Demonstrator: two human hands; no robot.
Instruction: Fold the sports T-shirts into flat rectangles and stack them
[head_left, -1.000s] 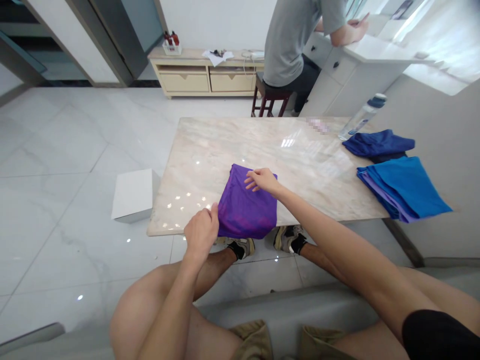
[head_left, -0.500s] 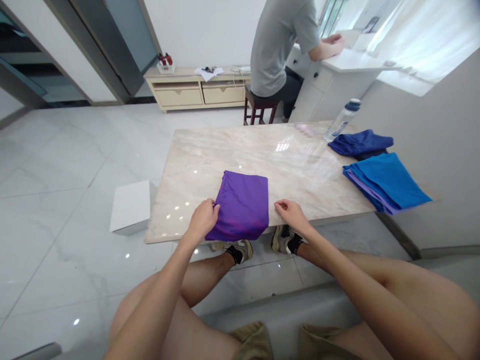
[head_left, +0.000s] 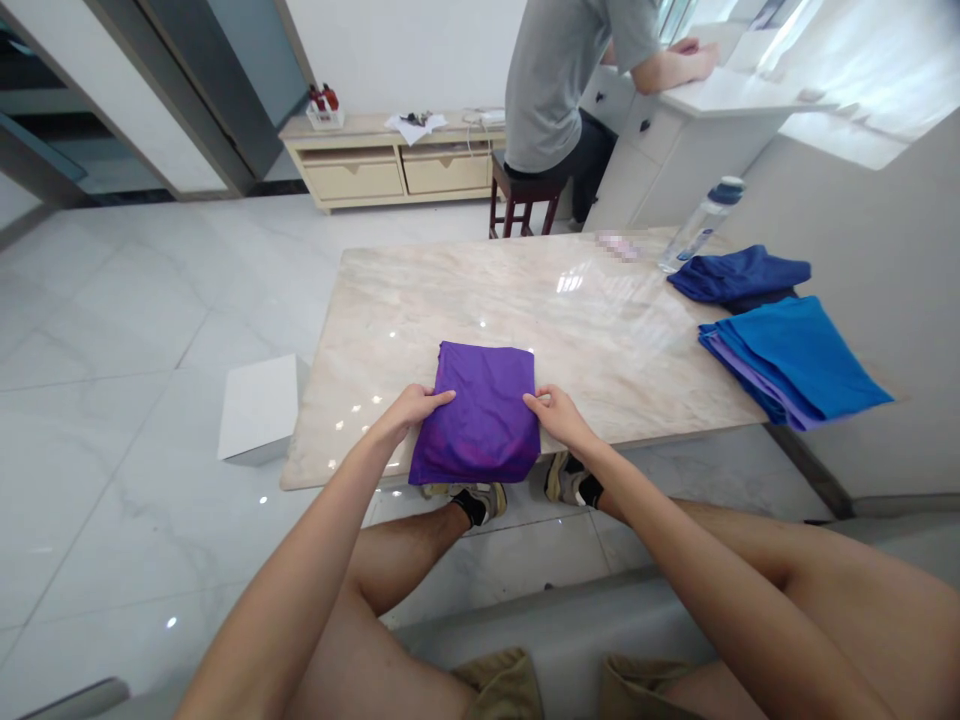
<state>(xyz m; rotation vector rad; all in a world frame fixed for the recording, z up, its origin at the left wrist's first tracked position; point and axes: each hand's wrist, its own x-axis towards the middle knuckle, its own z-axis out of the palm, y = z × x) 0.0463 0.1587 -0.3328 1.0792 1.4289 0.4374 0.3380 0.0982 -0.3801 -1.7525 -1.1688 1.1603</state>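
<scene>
A folded purple cloth (head_left: 480, 415) lies at the near edge of the marble-topped table (head_left: 420, 290), its lower part reaching past the edge. My left hand (head_left: 416, 405) grips the cloth's left side, thumb on top and fingers underneath. On the opposite side, my right hand (head_left: 556, 412) pinches the right edge in the same way. Slight wrinkles run across the cloth between my hands. Its exact kind of garment or fabric piece does not show.
At the table's right end lie a stack of folded blue and lilac cloths (head_left: 802, 360), a dark blue cloth (head_left: 742, 275) and a water bottle (head_left: 703, 225). A white box (head_left: 259, 405) stands on the floor at left. A person in grey (head_left: 551, 90) sits on a stool beyond the table.
My right hand has moved left from the bare tabletop and taken hold of the cloth's right edge. My left hand has shifted slightly up along the left side.
</scene>
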